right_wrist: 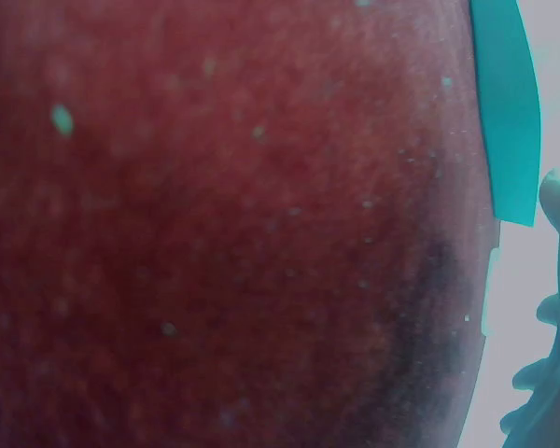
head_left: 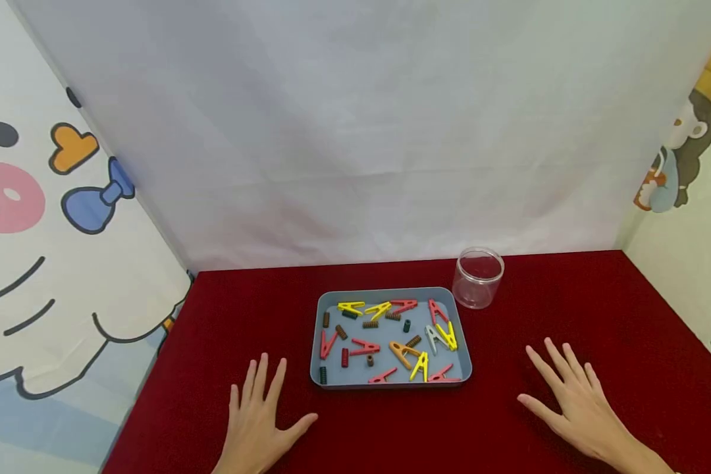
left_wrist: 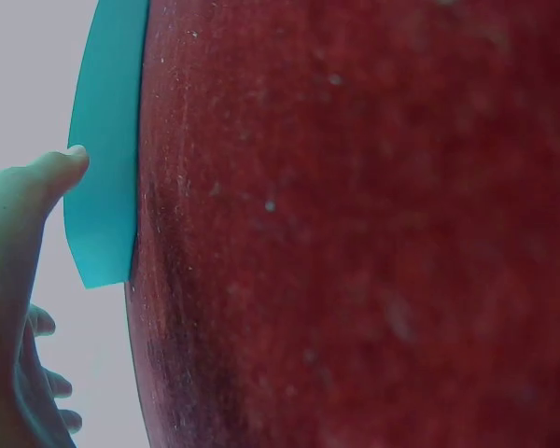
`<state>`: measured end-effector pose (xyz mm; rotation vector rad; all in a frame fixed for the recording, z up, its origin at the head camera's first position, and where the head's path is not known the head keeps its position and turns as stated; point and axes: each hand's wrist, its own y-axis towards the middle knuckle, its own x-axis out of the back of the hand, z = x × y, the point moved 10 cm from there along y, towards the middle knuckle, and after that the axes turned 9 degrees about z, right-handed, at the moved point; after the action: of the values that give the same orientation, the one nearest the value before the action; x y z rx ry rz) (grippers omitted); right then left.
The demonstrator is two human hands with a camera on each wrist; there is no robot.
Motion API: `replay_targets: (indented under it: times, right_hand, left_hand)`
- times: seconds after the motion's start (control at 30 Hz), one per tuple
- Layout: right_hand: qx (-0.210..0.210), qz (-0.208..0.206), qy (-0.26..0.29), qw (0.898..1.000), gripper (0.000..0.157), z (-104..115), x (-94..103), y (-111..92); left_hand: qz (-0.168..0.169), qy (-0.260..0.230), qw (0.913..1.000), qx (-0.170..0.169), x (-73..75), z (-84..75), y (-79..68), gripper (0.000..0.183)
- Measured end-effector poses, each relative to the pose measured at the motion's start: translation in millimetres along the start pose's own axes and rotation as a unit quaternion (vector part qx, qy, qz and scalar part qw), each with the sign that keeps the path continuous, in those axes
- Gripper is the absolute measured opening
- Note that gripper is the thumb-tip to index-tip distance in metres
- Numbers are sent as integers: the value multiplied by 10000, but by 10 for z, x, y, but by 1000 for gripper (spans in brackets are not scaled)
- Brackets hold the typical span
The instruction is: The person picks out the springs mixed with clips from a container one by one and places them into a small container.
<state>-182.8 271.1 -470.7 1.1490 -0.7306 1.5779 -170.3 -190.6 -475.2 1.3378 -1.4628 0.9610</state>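
Observation:
My left hand (head_left: 256, 421) is spread flat at the near left of the tray, fingers straight and holding nothing. Farther from the tray, on the right, my right hand (head_left: 580, 408) lies with its fingers spread and nothing in them. Between them sits a shallow grey-blue tray (head_left: 355, 386). Small plastic clips lie scattered in it, among them a yellow clip (head_left: 420, 366), a red clip (head_left: 365, 347), an orange clip (head_left: 399, 354) and a white clip (head_left: 436, 339). Short coil springs mix with them, such as a red spring (head_left: 345, 357) and a dark green spring (head_left: 322, 375).
A clear round jar (head_left: 476, 293) without a lid stands at the tray's back right corner. Dark red cloth (head_left: 415, 434) covers the table. A white curtain (head_left: 355, 131) hangs behind it, with printed cartoon sheets on both sides.

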Motion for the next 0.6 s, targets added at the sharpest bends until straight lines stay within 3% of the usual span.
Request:
replay_targets:
  times: [0.6]
  right_hand:
    - [-90,71,169,9998,78,39,45,23]
  left_hand:
    - [70,-386,9992,109,-9,67,-40,99]
